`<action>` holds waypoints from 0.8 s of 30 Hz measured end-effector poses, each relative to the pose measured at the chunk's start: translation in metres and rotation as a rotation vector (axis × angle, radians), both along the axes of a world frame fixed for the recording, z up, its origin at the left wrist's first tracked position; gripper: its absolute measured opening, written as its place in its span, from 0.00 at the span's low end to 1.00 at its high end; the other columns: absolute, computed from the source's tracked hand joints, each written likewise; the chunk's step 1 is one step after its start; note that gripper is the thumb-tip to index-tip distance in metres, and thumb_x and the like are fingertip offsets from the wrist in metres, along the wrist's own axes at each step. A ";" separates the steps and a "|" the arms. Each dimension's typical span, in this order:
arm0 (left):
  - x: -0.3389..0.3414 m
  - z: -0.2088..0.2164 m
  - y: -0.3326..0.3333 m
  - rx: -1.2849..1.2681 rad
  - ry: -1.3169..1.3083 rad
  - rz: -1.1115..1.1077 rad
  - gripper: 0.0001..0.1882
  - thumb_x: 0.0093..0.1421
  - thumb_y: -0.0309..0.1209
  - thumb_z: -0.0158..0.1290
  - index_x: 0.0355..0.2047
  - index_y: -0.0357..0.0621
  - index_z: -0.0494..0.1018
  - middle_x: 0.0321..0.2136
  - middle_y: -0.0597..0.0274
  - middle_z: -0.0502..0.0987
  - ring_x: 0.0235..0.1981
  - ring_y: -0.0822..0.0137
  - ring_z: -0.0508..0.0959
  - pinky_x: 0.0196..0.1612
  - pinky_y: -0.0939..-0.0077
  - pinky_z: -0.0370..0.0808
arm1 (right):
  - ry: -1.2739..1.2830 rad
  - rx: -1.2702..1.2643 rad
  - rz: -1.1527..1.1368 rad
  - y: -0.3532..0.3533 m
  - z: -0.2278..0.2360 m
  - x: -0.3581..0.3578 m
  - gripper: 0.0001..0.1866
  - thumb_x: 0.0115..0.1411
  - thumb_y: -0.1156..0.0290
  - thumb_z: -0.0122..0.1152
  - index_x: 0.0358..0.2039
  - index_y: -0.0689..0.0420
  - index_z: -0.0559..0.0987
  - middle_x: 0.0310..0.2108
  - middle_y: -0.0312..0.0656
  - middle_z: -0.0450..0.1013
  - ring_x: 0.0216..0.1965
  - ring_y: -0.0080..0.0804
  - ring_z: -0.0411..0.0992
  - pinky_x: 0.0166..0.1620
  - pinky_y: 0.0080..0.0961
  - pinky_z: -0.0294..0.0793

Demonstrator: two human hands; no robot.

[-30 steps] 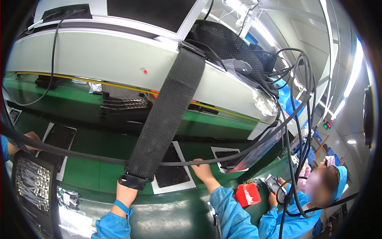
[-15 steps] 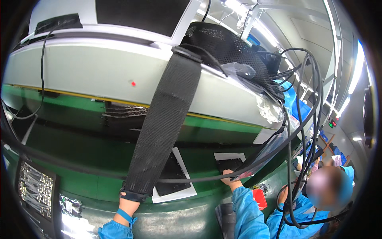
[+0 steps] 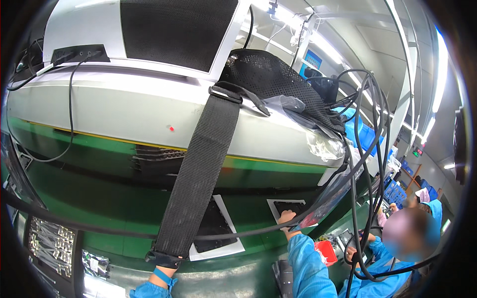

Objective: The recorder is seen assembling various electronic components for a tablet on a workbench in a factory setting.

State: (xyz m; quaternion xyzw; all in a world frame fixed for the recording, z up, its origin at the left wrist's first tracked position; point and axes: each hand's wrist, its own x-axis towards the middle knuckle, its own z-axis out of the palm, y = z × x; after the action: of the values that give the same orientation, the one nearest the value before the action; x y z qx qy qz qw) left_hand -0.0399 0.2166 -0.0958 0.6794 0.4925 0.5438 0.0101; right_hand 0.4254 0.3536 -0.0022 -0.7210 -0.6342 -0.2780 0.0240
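A wide black strap (image 3: 198, 174) hangs down across the view, and its lower end covers most of my left hand (image 3: 169, 271). The fingers of that hand are hidden, so its grip does not show; a blue band circles the wrist. Just right of the strap, a flat black panel (image 3: 213, 223) rests on a white sheet (image 3: 233, 243). Farther right, my right hand (image 3: 286, 219) is at the near left edge of a second black panel (image 3: 294, 206) on another white sheet (image 3: 272, 209). Its fingers look curled, though what they hold is too small to make out.
A pale machine beam (image 3: 124, 111) spans above the green bench (image 3: 119, 228). At left stands a dark tray (image 3: 52, 248) of small metal parts. A red bin (image 3: 326, 252) lies beyond my right forearm, near a co-worker in blue (image 3: 382, 283). Black cables (image 3: 365, 179) hang at right.
The view has shifted, so the beam and strap sit lower. My left hand shows less below the strap. My right hand has moved slightly farther over the panel's edge.
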 end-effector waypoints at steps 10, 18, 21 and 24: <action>0.013 0.071 -0.016 -0.309 -0.571 -0.272 0.08 0.60 0.23 0.57 0.25 0.38 0.71 0.16 0.75 0.71 0.17 0.86 0.64 0.20 0.86 0.59 | -0.112 -0.174 -0.171 0.001 0.001 -0.022 0.14 0.45 0.59 0.70 0.30 0.54 0.86 0.30 0.45 0.81 0.35 0.45 0.82 0.37 0.37 0.81; 0.038 0.105 -0.041 -0.365 -0.573 -0.318 0.07 0.59 0.24 0.57 0.25 0.36 0.75 0.16 0.67 0.76 0.18 0.82 0.72 0.23 0.84 0.69 | 0.144 -0.254 0.075 -0.066 0.055 -0.059 0.17 0.46 0.64 0.66 0.37 0.58 0.83 0.38 0.52 0.79 0.41 0.51 0.79 0.44 0.45 0.79; 0.064 0.098 -0.052 -0.790 -0.498 -0.586 0.14 0.62 0.34 0.58 0.42 0.35 0.75 0.31 0.62 0.80 0.32 0.76 0.78 0.36 0.79 0.75 | 0.183 -0.049 0.313 -0.126 0.073 -0.100 0.11 0.41 0.65 0.63 0.25 0.57 0.77 0.29 0.44 0.75 0.30 0.48 0.77 0.35 0.47 0.76; 0.109 0.084 -0.069 -0.979 -0.767 -0.817 0.28 0.67 0.38 0.55 0.63 0.41 0.62 0.53 0.58 0.74 0.50 0.72 0.75 0.48 0.75 0.76 | 0.227 -0.234 0.378 -0.190 0.110 -0.168 0.10 0.40 0.66 0.62 0.23 0.57 0.76 0.25 0.45 0.74 0.26 0.46 0.76 0.30 0.41 0.78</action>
State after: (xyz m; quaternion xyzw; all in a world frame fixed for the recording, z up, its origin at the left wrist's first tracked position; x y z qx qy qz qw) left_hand 0.0695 0.1475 -0.0123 0.4887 0.3486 0.4139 0.6843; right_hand 0.2577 0.1637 0.1081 -0.6141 -0.7789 -0.1107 0.0629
